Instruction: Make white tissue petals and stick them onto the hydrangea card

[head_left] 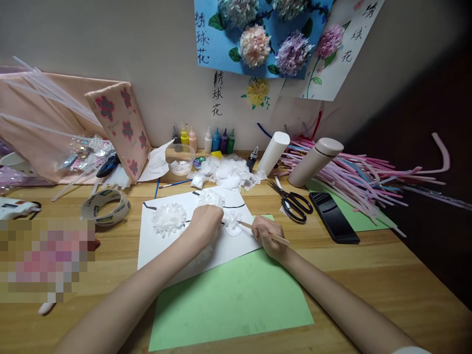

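My left hand (204,222) lies curled on the white sheet (155,243), fingers closed and pressing down beside a small white tissue tuft (232,222); what is under the fingers is hidden. My right hand (268,236) pinches a thin wooden stick (280,239) whose tip reaches into that tuft. Two fluffy white tissue flowers, one (168,218) left of my left hand and one (210,198) above it, sit on the sheet along black drawn stems. A green sheet (236,300) lies under the white one, toward me.
Black scissors (293,203) and a dark phone (334,217) lie to the right. Pipe cleaners (361,179), two leaning cylinders, paint bottles (217,141), tissue scraps (224,172) and a tape roll (105,206) ring the work. Flower pictures hang on the wall.
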Available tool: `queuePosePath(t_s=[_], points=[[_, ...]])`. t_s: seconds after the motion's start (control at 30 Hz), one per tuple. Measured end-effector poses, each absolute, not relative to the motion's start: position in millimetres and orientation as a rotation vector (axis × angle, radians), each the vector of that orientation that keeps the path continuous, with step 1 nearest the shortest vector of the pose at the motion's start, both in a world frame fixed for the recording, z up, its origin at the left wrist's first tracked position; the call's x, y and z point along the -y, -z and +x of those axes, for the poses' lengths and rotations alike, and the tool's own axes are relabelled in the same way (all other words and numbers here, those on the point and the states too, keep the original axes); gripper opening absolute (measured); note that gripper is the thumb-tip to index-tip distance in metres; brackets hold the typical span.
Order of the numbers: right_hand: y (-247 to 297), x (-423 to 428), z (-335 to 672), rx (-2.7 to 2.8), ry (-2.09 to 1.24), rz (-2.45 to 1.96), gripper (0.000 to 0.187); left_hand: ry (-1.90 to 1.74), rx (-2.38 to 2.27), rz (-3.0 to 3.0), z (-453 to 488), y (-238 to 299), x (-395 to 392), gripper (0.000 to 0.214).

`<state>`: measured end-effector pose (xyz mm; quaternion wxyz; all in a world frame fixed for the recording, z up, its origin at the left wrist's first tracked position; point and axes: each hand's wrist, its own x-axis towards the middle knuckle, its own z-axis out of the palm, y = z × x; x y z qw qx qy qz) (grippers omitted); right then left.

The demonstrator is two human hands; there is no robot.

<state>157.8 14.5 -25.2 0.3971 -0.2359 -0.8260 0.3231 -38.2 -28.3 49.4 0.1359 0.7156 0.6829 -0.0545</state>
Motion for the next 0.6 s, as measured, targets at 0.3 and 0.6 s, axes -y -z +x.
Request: queuePosePath(t_s=[0.3,0.6], points=[[19,-15,152,2.264,-0.723,-0.612,0.037,0.18,-1.962,2.071,-38,-52,28,0.023],[2,-23,137,2.399,-0.662,-0.733,0.034,0.19,-1.967,2.088,-36,-52,27,0.018]])
